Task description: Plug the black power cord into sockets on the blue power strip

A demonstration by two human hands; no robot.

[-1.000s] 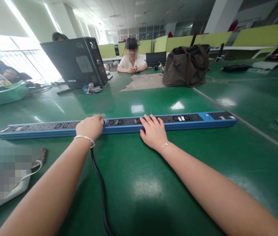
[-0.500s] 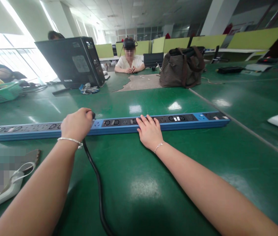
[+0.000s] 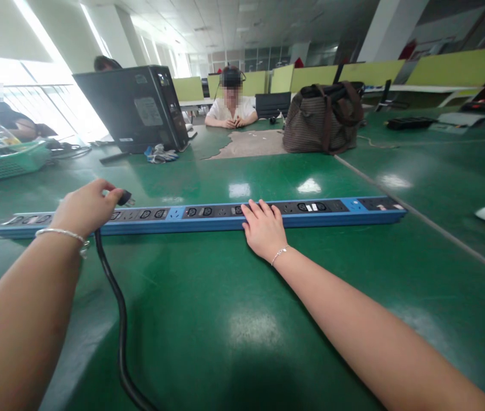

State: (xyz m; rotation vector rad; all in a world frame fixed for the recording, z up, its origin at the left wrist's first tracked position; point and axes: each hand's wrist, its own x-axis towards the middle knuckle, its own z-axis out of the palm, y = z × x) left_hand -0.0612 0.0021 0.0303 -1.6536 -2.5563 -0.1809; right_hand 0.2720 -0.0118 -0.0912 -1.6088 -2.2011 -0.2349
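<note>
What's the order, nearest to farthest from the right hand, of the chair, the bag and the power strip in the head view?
1. Power strip: right under the fingers of the right hand.
2. Bag: on the table beyond the strip, ahead and to the right.
3. Chair: farthest, behind the bag and to its left.

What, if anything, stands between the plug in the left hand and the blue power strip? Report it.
Nothing visible. The left hand holds the plug, prongs bare, close to the blue power strip.
</note>
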